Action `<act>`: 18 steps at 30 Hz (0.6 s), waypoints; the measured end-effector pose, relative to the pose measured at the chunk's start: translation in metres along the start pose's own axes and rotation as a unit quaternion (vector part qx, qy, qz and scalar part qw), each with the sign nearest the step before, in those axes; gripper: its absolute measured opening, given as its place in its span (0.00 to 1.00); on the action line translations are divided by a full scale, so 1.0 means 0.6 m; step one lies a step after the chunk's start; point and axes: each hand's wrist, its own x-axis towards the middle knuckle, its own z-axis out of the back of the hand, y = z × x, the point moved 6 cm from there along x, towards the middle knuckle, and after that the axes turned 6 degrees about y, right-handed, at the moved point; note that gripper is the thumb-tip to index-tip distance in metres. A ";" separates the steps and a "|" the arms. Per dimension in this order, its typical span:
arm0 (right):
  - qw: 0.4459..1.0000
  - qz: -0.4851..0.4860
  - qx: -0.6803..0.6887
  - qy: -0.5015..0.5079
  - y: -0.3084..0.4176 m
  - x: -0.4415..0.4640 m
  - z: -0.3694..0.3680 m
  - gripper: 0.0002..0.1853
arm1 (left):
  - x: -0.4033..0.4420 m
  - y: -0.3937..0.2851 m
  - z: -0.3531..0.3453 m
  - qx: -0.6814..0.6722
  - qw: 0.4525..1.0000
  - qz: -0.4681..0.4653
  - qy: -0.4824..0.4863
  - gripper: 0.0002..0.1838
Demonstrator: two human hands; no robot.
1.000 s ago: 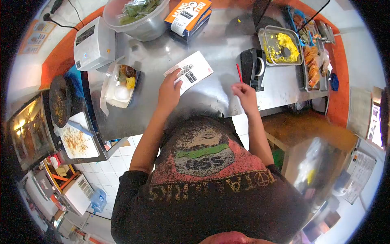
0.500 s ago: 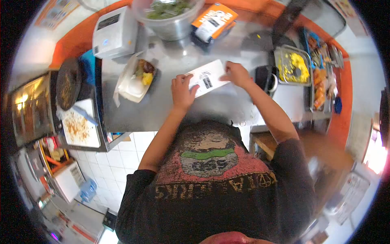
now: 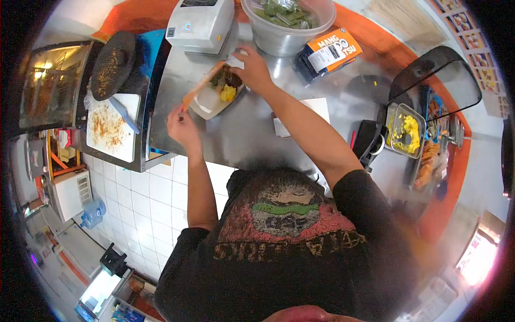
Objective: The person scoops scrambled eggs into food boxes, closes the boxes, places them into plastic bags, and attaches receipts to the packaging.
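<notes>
An open takeaway box (image 3: 206, 104) on the steel counter holds white rice, a yellow portion and darker food. Its raised lid (image 3: 203, 85) shows as a narrow brownish strip along the box's left side. My left hand (image 3: 184, 127) pinches the lower end of this lid. At the upper end my right hand (image 3: 251, 70) has its fingers closed on the lid's corner. A white printed card (image 3: 316, 110) lies flat on the counter, partly hidden under my right forearm.
A white label printer (image 3: 198, 27), a leaf-filled tub (image 3: 287, 37) and an orange box (image 3: 339, 49) stand behind. To the right are a black tape dispenser (image 3: 367, 140) and a tray of yellow food (image 3: 406, 131). A cutting board (image 3: 112, 126) with a knife is at left.
Both hands have let go of the white card and moved left to the takeaway box, taking hold of its lid. The view has shifted left.
</notes>
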 end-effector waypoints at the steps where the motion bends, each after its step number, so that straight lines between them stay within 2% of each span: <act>1: 0.995 0.012 -0.093 -0.044 0.002 0.003 -0.007 0.18 | -0.007 -0.002 0.009 0.001 1.000 -0.001 -0.003 0.16; 3: 0.993 -0.017 -0.116 -0.015 -0.013 -0.010 -0.020 0.15 | -0.034 -0.035 0.010 0.156 0.978 -0.137 -0.004 0.10; 4: 0.989 -0.049 -0.141 0.014 -0.026 -0.020 -0.027 0.13 | -0.043 -0.017 0.000 0.157 0.978 -0.133 -0.004 0.10; 6: 0.988 -0.057 -0.146 0.005 -0.049 -0.039 -0.039 0.13 | -0.065 0.061 -0.031 0.043 0.994 0.086 0.045 0.10; 7: 0.986 -0.067 -0.151 -0.010 -0.062 -0.049 -0.043 0.13 | -0.068 0.058 -0.037 0.044 0.994 0.089 0.048 0.10; 8: 0.986 -0.071 -0.152 -0.009 -0.073 -0.053 -0.052 0.13 | -0.069 0.060 -0.049 -0.017 0.990 0.126 0.061 0.08; 9: 0.995 -0.082 -0.059 0.003 -0.085 -0.054 -0.064 0.12 | -0.069 0.063 -0.064 -0.077 0.981 0.160 0.075 0.07; 10: 0.995 -0.093 0.036 0.012 -0.087 -0.055 -0.070 0.12 | -0.071 0.078 -0.082 -0.078 0.981 0.159 0.082 0.07; 11: 0.994 -0.099 0.034 0.007 -0.088 -0.056 -0.067 0.12 | -0.068 0.086 -0.095 -0.183 0.975 0.120 0.043 0.07; 12: 0.989 -0.125 0.063 0.047 -0.083 -0.053 -0.063 0.12 | -0.064 0.094 -0.103 -0.288 0.954 0.079 0.005 0.09; 13: 0.980 -0.151 0.092 0.086 -0.077 -0.050 -0.058 0.13 | -0.058 0.100 -0.104 -0.293 0.953 0.078 0.013 0.09; 14: 0.981 -0.157 0.088 0.078 -0.065 -0.048 -0.044 0.13 | -0.054 0.109 -0.100 -0.238 0.966 0.094 0.038 0.09; 15: 0.977 -0.178 0.065 0.095 -0.058 -0.047 -0.037 0.14 | -0.053 0.113 -0.097 -0.182 0.975 0.107 0.063 0.10; 16: 0.973 -0.198 0.042 0.113 -0.051 -0.046 -0.025 0.14 | -0.047 0.096 -0.085 -0.188 0.974 0.105 0.071 0.10; 17: 0.979 -0.159 0.010 0.126 -0.035 -0.044 -0.009 0.14 | -0.043 0.087 -0.070 -0.186 0.969 0.131 0.093 0.08; 18: 0.979 -0.162 0.007 0.125 -0.034 -0.046 0.001 0.14 | -0.040 0.074 -0.057 -0.184 0.964 0.157 0.113 0.07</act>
